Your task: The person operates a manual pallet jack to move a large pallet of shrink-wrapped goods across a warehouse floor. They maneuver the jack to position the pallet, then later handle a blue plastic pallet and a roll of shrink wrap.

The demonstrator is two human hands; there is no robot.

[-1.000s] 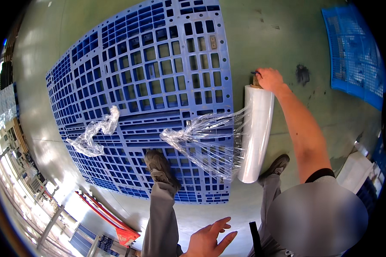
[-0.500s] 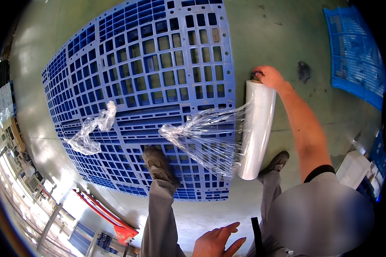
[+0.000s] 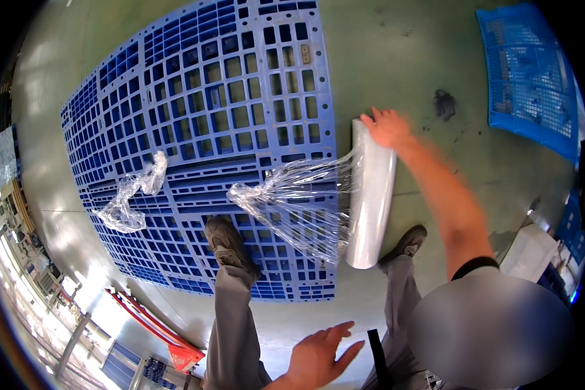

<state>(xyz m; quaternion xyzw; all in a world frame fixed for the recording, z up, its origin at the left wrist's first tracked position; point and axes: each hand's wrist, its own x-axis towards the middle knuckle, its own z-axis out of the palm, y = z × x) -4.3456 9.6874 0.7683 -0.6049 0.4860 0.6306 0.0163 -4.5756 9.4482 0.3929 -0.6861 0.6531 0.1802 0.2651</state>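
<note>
Open green floor [image 3: 396, 58] right of pallet [image 3: 201, 110]; loose film [image 3: 292, 201] across its edge.

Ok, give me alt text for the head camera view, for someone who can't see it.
Looking down, the person's right hand grips the top of a roll of clear stretch wrap beside a blue plastic pallet, film trailing onto the pallet. Their left hand hangs open below; one shoe rests on the pallet near a crumpled film scrap.

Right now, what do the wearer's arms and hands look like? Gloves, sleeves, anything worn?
Both hands are bare, no gloves. The right hand leads into a bare forearm; a short grey sleeve with a dark band at its hem starts near the upper arm. The left hand shows no sleeve, watch or rings in view.
</note>
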